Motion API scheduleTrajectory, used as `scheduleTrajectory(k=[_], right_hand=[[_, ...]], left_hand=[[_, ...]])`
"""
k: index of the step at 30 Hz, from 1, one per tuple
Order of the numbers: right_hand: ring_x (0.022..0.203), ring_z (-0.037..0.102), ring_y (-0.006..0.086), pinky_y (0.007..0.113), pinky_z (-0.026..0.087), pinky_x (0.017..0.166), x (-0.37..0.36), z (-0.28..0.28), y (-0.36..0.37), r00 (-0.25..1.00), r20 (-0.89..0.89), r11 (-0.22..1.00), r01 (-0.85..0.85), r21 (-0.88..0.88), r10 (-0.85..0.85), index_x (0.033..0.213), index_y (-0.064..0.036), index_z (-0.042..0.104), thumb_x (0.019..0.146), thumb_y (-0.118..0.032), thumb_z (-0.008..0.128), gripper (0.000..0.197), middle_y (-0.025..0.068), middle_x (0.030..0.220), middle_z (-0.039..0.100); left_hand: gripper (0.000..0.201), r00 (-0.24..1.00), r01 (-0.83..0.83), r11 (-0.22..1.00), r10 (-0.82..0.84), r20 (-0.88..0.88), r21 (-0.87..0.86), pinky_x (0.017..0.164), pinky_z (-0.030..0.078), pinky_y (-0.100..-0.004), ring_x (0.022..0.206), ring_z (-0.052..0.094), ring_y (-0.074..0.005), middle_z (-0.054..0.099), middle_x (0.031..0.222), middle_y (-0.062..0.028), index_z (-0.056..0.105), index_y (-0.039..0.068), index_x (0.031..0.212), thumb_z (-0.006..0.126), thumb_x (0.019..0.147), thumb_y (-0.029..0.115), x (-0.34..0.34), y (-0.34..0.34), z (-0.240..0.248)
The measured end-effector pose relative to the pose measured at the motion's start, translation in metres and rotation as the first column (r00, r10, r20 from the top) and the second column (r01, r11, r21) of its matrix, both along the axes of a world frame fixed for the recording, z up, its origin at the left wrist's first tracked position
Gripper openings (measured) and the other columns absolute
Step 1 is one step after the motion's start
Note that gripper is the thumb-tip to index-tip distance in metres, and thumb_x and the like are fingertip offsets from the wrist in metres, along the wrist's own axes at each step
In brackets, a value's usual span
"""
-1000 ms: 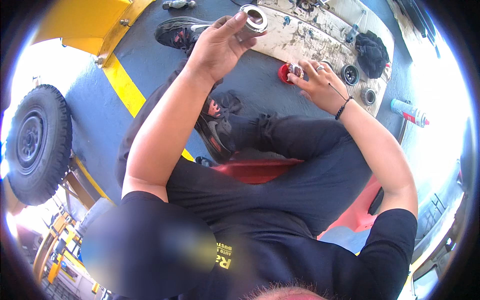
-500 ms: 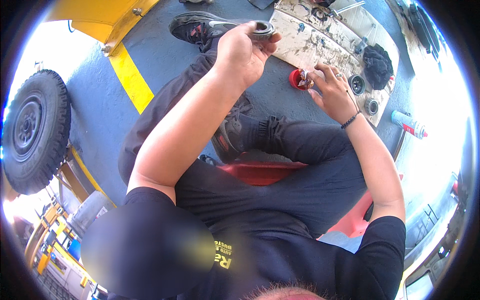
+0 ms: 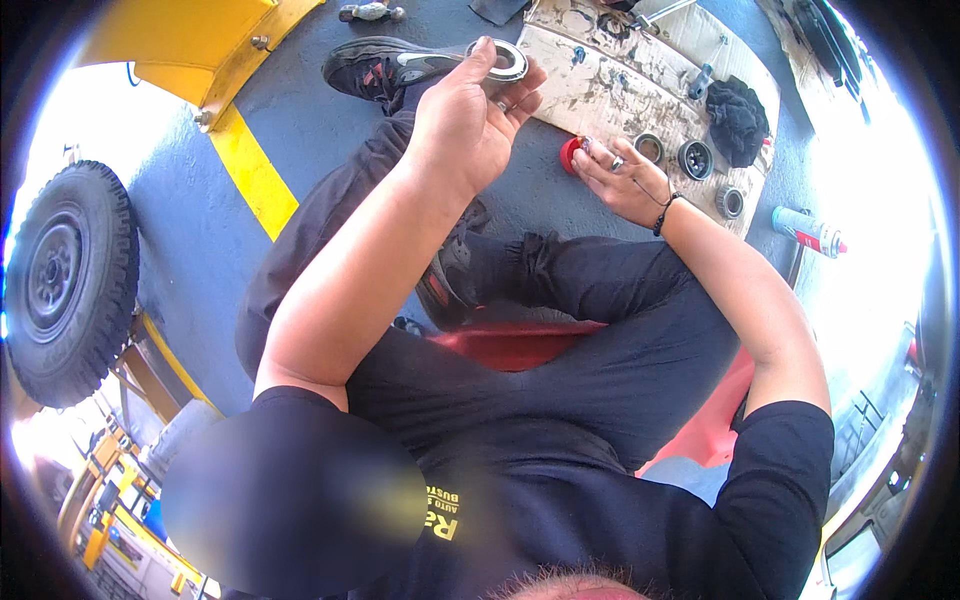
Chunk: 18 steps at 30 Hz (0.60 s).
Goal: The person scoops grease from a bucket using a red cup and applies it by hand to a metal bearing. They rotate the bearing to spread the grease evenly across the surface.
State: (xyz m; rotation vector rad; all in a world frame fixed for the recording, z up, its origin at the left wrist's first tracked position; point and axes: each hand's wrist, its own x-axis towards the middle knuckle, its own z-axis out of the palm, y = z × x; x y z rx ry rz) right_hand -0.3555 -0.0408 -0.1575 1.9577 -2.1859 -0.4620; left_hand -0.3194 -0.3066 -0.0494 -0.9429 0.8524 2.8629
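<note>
A metal bearing (image 3: 508, 64) is gripped between the thumb and fingers of my left hand (image 3: 462, 125), raised above the floor near my shoe. Its ring face and central hole are tilted toward me. My right hand (image 3: 628, 185) has its fingers bent together at a small red round container (image 3: 571, 156) on the floor beside the cardboard. Those fingertips cover much of the container, so whatever they pinch is hidden. Just beyond that hand, a metal ring (image 3: 648, 149) and a dark round part with holes (image 3: 695, 159) lie on the stained cardboard (image 3: 560, 85).
A smaller bearing (image 3: 730, 203) and a black rag (image 3: 738, 122) lie on the cardboard's right part. Past its edge is a spray can (image 3: 808, 231). A hammer (image 3: 371, 12) lies at the far left, near a yellow metal frame (image 3: 200, 50). A wheel (image 3: 70, 285) stands left.
My right hand has come down and left, its fingers now bunched over the red container. It uncovers the metal ring on the cardboard. My left hand still holds the bearing, its face turned more toward me.
</note>
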Motion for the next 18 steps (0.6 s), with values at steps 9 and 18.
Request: scheduleTrajectory(k=[9,18], right_hand=[[0.131,0.051,0.0240,0.048,0.037,0.108,-0.001,-0.008,-0.001,0.996,-0.073,0.999,-0.049,0.005,0.049,0.123,-0.0102,0.068,0.087,-0.029,0.054,0.042,0.0054,0.132,0.060],[0.108,0.059,0.0306,0.049,0.043,0.094,0.006,-0.013,-0.013,0.994,-0.043,0.991,-0.102,-0.089,0.098,0.092,-0.0040,0.070,0.084,-0.023,0.055,0.026,0.0153,0.097,0.067]], left_hand=[[0.042,0.998,0.046,0.992,-0.040,-0.053,0.119,0.081,0.056,-0.0395,0.101,0.067,-0.0292,0.067,0.110,-0.0181,0.056,-0.001,0.117,0.040,0.109,0.037,-0.002,-0.001,-0.004],[0.031,0.974,0.199,0.979,-0.203,0.102,0.049,0.079,0.047,-0.0318,0.095,0.066,-0.0167,0.070,0.101,-0.0029,0.064,0.012,0.109,0.049,0.108,0.039,0.017,0.008,-0.020]])
